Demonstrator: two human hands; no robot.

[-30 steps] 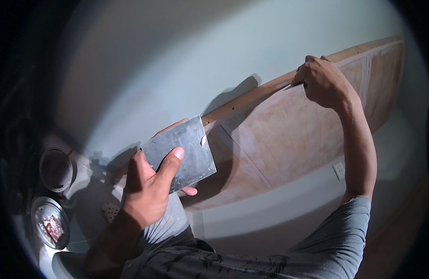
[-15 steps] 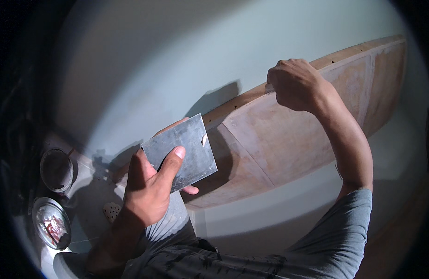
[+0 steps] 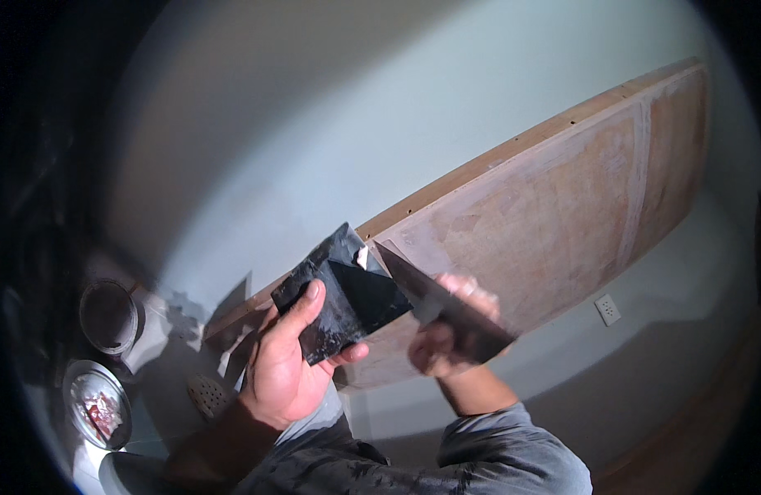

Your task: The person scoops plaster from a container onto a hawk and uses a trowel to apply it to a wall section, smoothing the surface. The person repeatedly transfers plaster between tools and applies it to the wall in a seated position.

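Note:
My left hand (image 3: 283, 375) grips a flat square plate (image 3: 335, 318), thumb on its upper face and fingers beneath. Near the plate's right edge clings a small dab of whitish paste (image 3: 362, 257). Close beside the plate, my right hand (image 3: 442, 346) is closed on a wide-bladed scraper (image 3: 471, 322), smeared by motion; its handle is hidden. The blade's far corner comes near the plate's edge, but I cannot tell whether they touch. Behind both hands is a long wooden panel (image 3: 545, 214) with pale patches and seam lines, set along the wall.
A pale wall (image 3: 339, 107) rises behind the panel's wooden top edge. At the lower left are a round dish (image 3: 96, 404) with reddish and white stuff in it and a dark round container (image 3: 108, 318). A perforated shoe (image 3: 207, 396) and a wall socket (image 3: 607, 310) also show.
My right hand has come down and left from the panel's top edge to beside the plate, bringing the scraper blade into sight. The plate has tilted and moved slightly right and down.

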